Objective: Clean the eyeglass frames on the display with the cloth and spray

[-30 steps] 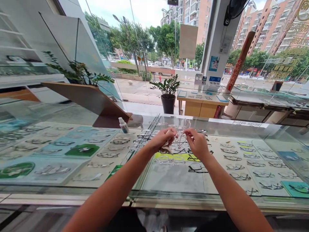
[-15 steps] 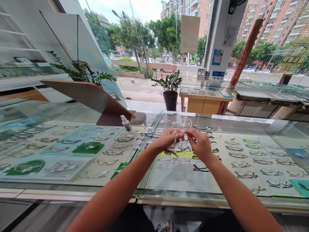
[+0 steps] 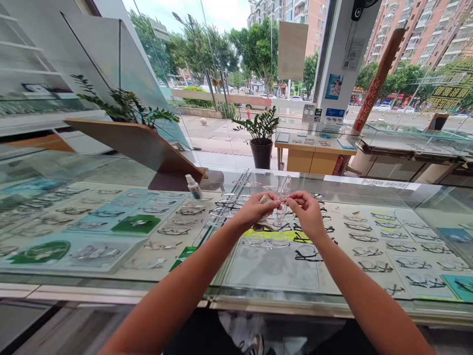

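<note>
Above the glass counter, a pair of clear-framed eyeglasses (image 3: 287, 185) is held between my two hands, turned nearly edge-on. My left hand (image 3: 256, 207) is closed, pinching the glasses with its fingertips, and a greyish cloth (image 3: 263, 227) hangs bunched from its palm. From the other side, my right hand (image 3: 306, 209) grips the frame between thumb and fingers. Below the hands, another clear pair of eyeglasses (image 3: 266, 241) lies on the counter, with a dark-framed pair (image 3: 308, 254) to its right.
A white spray bottle (image 3: 193, 187) stands on the glass counter (image 3: 273, 291) left of my hands. Rows of eyeglasses (image 3: 362, 227) lie within the display case on both sides. A slanted wooden board (image 3: 136, 148) rises at the back left, and a potted plant (image 3: 260, 154) stands beyond the counter.
The clear glasses have turned from showing their round lenses to nearly edge-on. My right hand has shifted slightly and the cloth sits lower against my left palm.
</note>
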`<move>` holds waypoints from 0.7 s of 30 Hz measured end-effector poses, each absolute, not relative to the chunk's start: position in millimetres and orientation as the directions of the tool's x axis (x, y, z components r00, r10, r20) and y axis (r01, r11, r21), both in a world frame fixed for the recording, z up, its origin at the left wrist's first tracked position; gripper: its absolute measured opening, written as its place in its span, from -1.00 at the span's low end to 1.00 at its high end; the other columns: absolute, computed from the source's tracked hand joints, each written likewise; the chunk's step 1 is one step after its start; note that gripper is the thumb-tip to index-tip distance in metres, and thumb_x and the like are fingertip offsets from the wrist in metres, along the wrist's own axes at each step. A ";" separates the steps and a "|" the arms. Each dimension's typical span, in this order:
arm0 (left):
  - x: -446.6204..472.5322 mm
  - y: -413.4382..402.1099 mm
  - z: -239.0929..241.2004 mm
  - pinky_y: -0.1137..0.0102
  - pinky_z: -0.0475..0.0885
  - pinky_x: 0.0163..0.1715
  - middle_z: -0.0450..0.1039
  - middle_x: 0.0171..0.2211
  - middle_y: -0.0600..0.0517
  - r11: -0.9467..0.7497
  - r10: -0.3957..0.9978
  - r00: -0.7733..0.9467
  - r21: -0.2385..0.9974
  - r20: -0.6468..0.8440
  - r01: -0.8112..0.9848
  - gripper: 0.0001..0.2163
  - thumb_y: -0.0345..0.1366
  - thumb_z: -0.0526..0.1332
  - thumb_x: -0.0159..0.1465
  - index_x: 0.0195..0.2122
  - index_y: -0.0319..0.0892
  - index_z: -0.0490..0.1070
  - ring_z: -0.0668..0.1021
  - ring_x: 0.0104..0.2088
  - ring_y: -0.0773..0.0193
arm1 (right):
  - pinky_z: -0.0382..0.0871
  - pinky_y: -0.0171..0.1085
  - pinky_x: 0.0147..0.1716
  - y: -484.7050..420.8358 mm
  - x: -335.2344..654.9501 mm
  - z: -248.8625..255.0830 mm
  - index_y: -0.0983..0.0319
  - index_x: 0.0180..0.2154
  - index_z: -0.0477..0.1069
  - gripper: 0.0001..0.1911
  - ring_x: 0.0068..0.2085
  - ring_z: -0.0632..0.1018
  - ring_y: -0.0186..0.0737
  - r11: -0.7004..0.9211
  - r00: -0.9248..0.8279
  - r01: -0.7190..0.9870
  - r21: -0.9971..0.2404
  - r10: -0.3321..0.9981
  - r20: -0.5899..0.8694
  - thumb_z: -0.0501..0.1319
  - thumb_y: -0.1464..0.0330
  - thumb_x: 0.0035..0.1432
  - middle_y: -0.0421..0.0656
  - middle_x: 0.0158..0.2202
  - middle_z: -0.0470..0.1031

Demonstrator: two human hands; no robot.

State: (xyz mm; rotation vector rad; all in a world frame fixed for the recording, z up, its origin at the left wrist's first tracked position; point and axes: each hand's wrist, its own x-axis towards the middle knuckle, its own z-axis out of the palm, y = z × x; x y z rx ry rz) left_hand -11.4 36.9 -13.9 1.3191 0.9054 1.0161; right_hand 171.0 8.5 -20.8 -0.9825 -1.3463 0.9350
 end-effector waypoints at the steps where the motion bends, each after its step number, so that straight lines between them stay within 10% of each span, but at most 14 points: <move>1: -10.9 36.7 -13.6 0.50 0.12 -0.57 0.37 -0.59 0.16 -0.027 0.948 0.316 0.998 0.046 -0.065 -0.51 0.07 0.56 -0.08 -0.42 -0.19 0.43 0.30 -0.59 0.46 | 0.45 -0.21 -0.25 10.8 171.4 -21.0 0.16 -0.29 0.48 -0.65 -0.22 0.66 -0.12 0.279 0.016 -0.046 -0.959 0.960 0.278 0.42 0.05 0.05 -0.11 -0.29 0.69; 9: -10.1 36.1 -13.9 0.49 0.09 -0.58 0.30 -0.66 0.19 -0.080 0.965 0.245 0.996 0.089 -0.046 -0.48 0.13 0.54 -0.10 -0.40 -0.19 0.42 0.26 -0.61 0.46 | 0.40 -0.21 -0.20 15.0 170.9 -19.9 0.16 -0.38 0.57 -0.61 -0.26 0.62 -0.20 0.003 -0.044 -0.251 -0.968 0.999 0.015 0.52 0.05 -0.17 -0.19 -0.37 0.67; 21: -11.1 37.4 -18.7 0.50 0.12 -0.56 0.29 -0.62 0.16 -0.083 0.955 0.288 0.997 0.077 0.009 -0.46 0.18 0.52 -0.06 -0.38 -0.20 0.46 0.31 -0.59 0.42 | 0.33 -0.21 -0.23 15.2 170.0 -21.7 0.13 -0.46 0.59 -0.75 -0.30 0.50 -0.24 0.031 -0.082 -0.302 -0.953 0.995 0.058 0.51 0.17 -0.19 -0.22 -0.39 0.61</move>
